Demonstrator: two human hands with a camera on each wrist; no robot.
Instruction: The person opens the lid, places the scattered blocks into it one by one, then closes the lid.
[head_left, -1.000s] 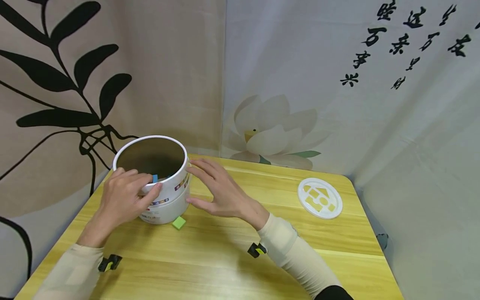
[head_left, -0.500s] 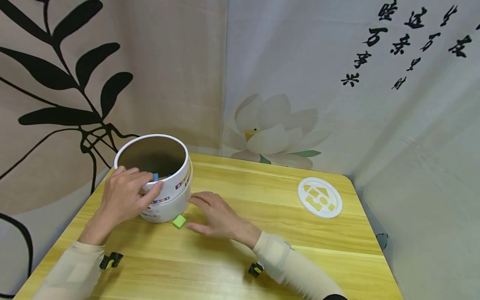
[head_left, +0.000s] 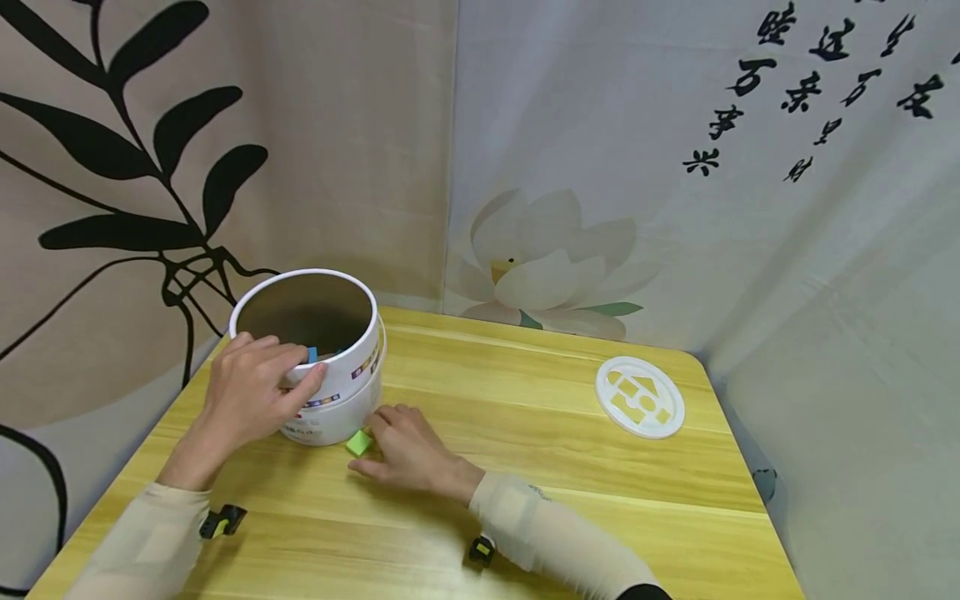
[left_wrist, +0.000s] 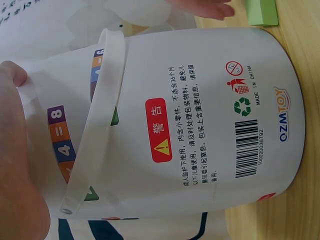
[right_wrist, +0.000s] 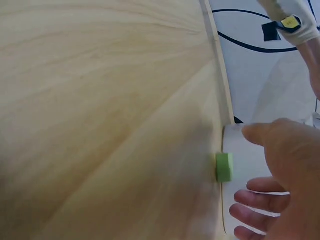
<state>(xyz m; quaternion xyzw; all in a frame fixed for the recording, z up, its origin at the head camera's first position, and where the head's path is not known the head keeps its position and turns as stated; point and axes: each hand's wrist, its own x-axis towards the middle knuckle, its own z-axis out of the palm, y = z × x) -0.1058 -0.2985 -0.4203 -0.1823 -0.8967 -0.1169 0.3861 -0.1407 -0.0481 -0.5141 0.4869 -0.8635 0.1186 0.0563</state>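
A white toy bucket point(head_left: 348, 404) with printed number tiles stands upright at the table's left. My left hand point(head_left: 251, 387) grips its near rim, fingers over the edge and thumb outside. A blue piece point(head_left: 312, 355) shows inside; the rest of the contents is hidden. At the foot of the bucket lies a small green block point(head_left: 358, 443), also visible in the right wrist view as a green block point(right_wrist: 224, 167). My right hand point(head_left: 412, 454) reaches beside this block, thumb and fingers spread. In the right wrist view a gap separates its fingers from the block.
A round white lid point(head_left: 672, 390) with shaped cutouts lies flat on the wooden table point(head_left: 525, 392) at the right. Printed cloth point(head_left: 360, 167) hangs behind the table. The bucket's white handle point(left_wrist: 95, 130) hangs against its side.
My right hand has left the bucket's side and moved down and left to the green block. My left hand keeps its grip on the rim.
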